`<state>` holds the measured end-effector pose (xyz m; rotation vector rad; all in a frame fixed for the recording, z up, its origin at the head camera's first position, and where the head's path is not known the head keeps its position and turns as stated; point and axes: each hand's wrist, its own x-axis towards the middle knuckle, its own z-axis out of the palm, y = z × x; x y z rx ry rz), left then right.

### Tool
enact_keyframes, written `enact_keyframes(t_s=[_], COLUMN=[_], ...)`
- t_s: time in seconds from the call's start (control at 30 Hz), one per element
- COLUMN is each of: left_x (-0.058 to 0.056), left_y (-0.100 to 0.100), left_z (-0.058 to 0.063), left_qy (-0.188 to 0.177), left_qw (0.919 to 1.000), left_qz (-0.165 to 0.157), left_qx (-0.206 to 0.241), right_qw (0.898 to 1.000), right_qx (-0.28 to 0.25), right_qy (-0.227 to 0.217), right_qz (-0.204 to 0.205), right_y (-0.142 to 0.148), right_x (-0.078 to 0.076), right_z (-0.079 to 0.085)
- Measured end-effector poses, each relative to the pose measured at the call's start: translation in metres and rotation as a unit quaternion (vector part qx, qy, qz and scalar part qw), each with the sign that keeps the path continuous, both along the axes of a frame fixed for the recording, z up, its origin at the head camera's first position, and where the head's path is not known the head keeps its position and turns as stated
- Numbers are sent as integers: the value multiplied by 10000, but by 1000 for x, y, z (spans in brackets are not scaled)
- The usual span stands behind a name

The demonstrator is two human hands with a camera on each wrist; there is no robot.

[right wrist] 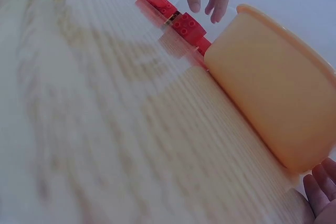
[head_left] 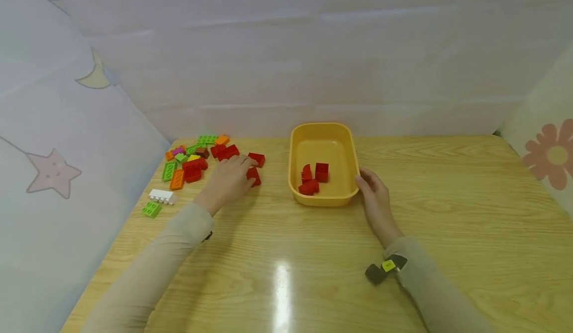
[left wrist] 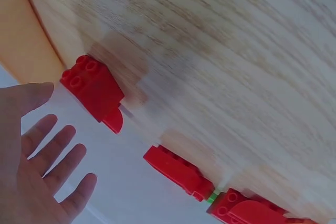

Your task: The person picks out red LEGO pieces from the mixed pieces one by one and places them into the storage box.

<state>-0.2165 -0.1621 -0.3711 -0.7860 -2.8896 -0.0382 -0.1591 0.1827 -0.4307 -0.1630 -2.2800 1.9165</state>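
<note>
My left hand reaches over the red bricks on the table, its fingers spread and slightly bent. Under its fingertips lies a red brick, with another red brick just behind. In the left wrist view, a gap shows between that hand and a red brick with a rounded end. My right hand holds the right side of a yellow plastic bin, thumb at the rim and fingers against the outer wall. Inside the bin are three red pieces, among them a square brick.
Left of the bin, loose bricks are scattered: several red ones, an orange one, a white one and a green one. A pale sheet wall rises behind the wooden table.
</note>
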Motion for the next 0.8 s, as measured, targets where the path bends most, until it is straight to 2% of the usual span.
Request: enact_keyframes(t_s=[0.3,0.8], left_x=[-2,-1], left_y=[-8,-1], left_z=[-4,-15], left_qy=[-183,-556], left_qw=[9997,9979], left_qz=[121,311], left_qx=[91,128], right_qw=[10000,10000], right_qx=[20,-32], right_qy=[-26,-27], right_qz=[-5,16], right_y=[0,0], right_x=[0,-1], right_z=[0,-1])
